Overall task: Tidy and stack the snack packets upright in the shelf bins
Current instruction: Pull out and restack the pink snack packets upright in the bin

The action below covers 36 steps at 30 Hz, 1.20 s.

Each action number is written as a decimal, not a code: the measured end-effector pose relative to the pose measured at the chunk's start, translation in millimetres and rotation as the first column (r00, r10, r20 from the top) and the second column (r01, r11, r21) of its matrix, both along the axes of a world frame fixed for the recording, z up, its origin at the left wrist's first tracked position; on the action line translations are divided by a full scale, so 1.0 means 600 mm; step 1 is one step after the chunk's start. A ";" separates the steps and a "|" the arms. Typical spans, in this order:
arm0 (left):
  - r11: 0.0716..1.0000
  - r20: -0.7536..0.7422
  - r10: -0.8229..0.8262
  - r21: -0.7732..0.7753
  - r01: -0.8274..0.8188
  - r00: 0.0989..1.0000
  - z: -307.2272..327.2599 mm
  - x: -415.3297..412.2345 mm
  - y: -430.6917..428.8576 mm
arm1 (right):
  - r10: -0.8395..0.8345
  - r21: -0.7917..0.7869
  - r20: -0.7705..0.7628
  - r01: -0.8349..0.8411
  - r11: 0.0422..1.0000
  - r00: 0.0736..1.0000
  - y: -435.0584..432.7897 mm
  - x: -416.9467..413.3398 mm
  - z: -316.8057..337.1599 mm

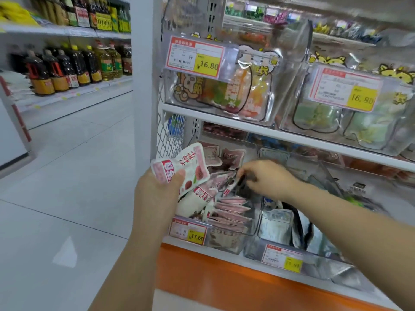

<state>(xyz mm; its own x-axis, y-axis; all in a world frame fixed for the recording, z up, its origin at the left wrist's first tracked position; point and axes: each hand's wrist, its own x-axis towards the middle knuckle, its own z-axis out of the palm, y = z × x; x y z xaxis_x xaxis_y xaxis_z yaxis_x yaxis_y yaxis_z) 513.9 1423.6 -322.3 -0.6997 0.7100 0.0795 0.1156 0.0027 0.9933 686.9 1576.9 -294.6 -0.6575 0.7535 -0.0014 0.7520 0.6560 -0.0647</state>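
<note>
My left hand (157, 194) grips a small bunch of pink-and-white snack packets (182, 164) in front of the lower shelf. My right hand (267, 178) reaches into the clear plastic bin (226, 240) and pinches the top edge of a pink packet (231, 182) among several more. Lower in the bin, other pink packets (229, 212) lie stacked on their sides, and some stand at the back (231, 157).
A second clear bin (278, 225) with silver-blue packets stands to the right. Price tags (188, 233) hang on the bin fronts. The shelf above (247, 125) carries clear bins of other snacks. The aisle floor lies to the left, with bottled oils on a far shelf (74, 66).
</note>
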 end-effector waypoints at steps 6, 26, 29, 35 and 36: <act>1.000 0.007 -0.025 -0.015 0.026 1.000 -0.005 -0.018 0.018 | 0.031 0.103 0.358 -0.072 0.992 0.933 0.032 -0.069 -0.022; 0.996 0.091 -0.084 0.042 0.080 0.992 -0.001 0.023 0.013 | -0.224 -0.026 -0.791 0.335 0.942 0.569 -0.084 0.040 -0.011; 0.992 0.247 -0.124 0.028 0.121 0.961 -0.001 0.051 0.014 | -0.177 -0.012 -0.859 0.328 0.945 0.480 -0.102 0.043 -0.016; 0.933 0.772 -0.334 0.190 0.305 0.541 0.007 0.066 0.005 | 0.413 0.517 -0.434 -0.154 0.842 0.801 -0.120 0.052 -0.052; 0.916 0.768 -0.371 0.212 0.340 0.521 0.007 0.063 0.003 | 0.432 0.519 -0.410 -0.184 0.835 0.803 -0.118 0.056 -0.055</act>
